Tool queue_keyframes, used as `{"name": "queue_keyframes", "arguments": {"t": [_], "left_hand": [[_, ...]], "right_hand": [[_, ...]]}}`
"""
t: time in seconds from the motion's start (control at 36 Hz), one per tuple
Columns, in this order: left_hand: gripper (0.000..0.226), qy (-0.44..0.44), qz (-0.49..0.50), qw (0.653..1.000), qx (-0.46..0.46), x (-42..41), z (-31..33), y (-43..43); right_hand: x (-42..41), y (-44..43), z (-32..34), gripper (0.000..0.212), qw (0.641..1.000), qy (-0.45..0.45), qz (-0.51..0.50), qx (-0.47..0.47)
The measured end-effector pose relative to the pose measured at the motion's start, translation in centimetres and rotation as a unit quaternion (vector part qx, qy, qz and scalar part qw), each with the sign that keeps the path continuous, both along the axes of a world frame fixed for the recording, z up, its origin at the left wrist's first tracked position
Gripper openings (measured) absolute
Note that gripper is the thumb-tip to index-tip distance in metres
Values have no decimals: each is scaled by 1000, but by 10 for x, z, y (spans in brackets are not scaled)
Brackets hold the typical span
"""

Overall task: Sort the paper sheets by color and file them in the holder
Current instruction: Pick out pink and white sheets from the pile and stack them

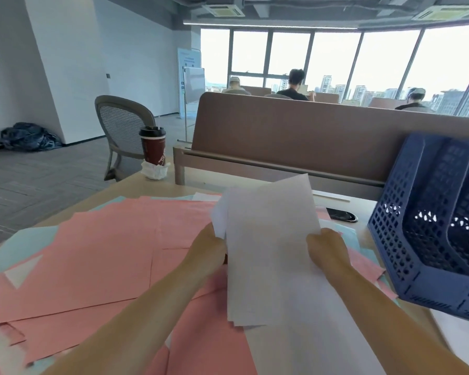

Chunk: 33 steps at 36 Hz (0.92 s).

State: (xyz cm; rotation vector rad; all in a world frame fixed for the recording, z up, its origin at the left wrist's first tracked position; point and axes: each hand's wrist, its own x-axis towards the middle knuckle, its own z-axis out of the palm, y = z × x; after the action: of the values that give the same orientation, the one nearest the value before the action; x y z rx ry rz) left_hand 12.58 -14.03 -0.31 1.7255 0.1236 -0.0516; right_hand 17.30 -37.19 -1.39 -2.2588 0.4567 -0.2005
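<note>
Far left, a grey mesh-backed chair (122, 125) stands on the floor beyond the light wooden desk (157, 186). On the desk's far left corner, a dark red takeaway cup (152, 144) with a black lid stands touching a crumpled white tissue (155, 170). Loose pink sheets (106, 253) overlap across the left and middle of the desk, with pale blue sheets (25, 244) showing from beneath them at the left edge.

In the middle, the left hand (210, 247) grasps the left edge of a stack of white sheets (271, 247), and the right hand (326, 247) grasps its right edge. The stack is raised over the pink sheets. Behind it runs a brown partition (295, 136).

On the right of the desk, near the right hand, stands a dark blue perforated holder (431, 226), tilted, its compartments opening upward.
</note>
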Motion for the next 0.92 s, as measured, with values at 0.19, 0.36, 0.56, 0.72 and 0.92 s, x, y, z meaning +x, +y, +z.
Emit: {"name": "queue_keyframes", "arguments": {"t": [0.19,0.36,0.56,0.72,0.92], "left_hand": [[33,43,67,992,-96,-8,23,2],[28,34,64,989,-131,-9,19,0],[28,-12,-44,998,-51,-10,9,-8],[45,-11,-37,999,-1,-10,12,-11],[30,-33,-16,998,-52,-1,15,-22]], "right_hand": [[-9,-22,15,21,1000,-14,22,-15],[-24,-13,24,36,981,37,98,-162],[-27,-13,12,17,996,23,84,-17],[-27,-15,8,14,996,17,83,29],[-20,-27,9,20,996,8,59,65]]}}
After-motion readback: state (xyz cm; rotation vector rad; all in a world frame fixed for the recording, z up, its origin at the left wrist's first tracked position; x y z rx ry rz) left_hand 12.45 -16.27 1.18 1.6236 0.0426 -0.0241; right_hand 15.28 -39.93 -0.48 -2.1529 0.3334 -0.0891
